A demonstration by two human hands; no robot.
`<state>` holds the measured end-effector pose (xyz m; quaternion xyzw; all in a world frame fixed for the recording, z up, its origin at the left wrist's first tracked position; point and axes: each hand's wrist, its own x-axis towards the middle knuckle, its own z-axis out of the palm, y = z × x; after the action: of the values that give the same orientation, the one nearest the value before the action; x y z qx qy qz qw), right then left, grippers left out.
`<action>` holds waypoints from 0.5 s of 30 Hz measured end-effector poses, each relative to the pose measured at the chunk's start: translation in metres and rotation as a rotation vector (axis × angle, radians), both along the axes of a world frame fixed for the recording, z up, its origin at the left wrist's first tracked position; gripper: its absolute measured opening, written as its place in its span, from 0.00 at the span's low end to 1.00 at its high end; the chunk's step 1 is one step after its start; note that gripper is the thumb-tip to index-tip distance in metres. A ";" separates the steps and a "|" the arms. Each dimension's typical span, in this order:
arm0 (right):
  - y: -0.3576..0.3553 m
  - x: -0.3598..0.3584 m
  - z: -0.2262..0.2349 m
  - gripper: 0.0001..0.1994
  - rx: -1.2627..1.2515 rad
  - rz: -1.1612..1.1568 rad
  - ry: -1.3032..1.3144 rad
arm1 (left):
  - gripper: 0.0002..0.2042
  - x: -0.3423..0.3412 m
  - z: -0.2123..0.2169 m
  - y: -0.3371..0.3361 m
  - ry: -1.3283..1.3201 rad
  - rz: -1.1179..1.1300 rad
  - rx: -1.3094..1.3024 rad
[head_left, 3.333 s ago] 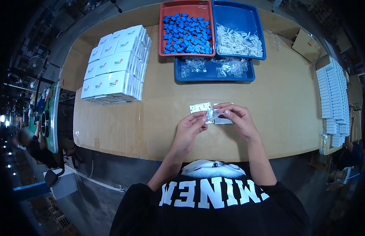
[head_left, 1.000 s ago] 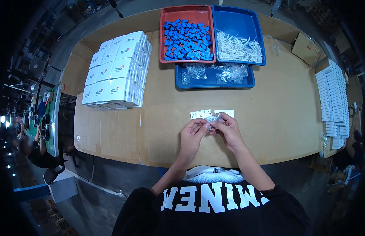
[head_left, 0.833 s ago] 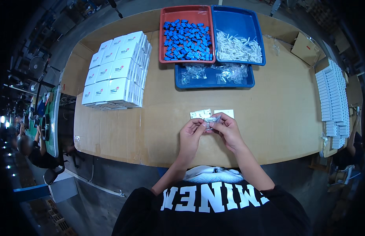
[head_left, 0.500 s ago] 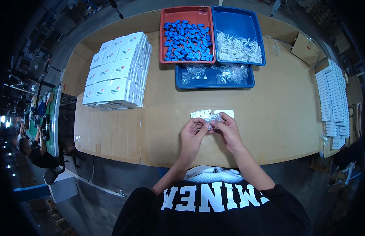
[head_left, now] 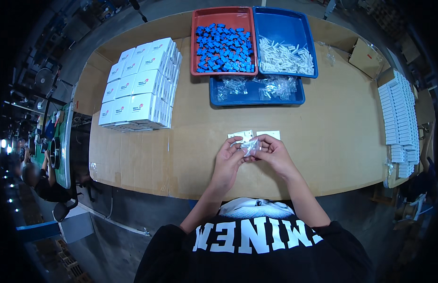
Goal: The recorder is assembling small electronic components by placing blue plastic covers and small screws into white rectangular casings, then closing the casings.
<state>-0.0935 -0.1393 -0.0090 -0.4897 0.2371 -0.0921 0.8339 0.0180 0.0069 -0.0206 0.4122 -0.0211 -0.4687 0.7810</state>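
Head view: both hands [head_left: 252, 153] stay pinching the clear bag [head_left: 249, 146].

Stacked cartons [head_left: 139, 87] lie left of three trays [head_left: 256, 96] at the table's [head_left: 332, 141] far edge. Two small cards [head_left: 254, 135] lie just behind the hands.

Small bag [head_left: 250, 146]: clear, glossy.
Cards [head_left: 255, 135]: white.
Table [head_left: 332, 132]: tan.
Left tray [head_left: 196, 42]: red; blocks [head_left: 223, 47] blue.
Right tray [head_left: 285, 23]: blue; pieces [head_left: 285, 56] white.
Front tray [head_left: 256, 98]: blue; packets [head_left: 275, 86] clear.
Boxes [head_left: 139, 85]: white, small red-and-blue mark.
Flat stack [head_left: 397, 122]: white.
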 end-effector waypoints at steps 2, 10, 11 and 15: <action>0.000 0.000 0.006 0.14 -0.010 0.034 0.008 | 0.16 -0.001 0.003 0.001 -0.118 -0.076 0.077; -0.006 -0.004 0.000 0.14 -0.019 0.041 0.055 | 0.15 0.003 -0.002 0.002 -0.168 -0.029 0.045; -0.007 -0.003 -0.003 0.14 -0.069 0.049 0.037 | 0.16 0.003 0.000 0.001 -0.119 -0.013 0.036; -0.007 -0.002 -0.001 0.13 -0.110 0.072 -0.001 | 0.18 0.000 0.006 -0.002 -0.191 -0.015 0.036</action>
<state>-0.0953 -0.1467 -0.0099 -0.5432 0.2134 -0.0752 0.8085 0.0185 0.0047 -0.0148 0.4688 -0.0902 -0.4332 0.7645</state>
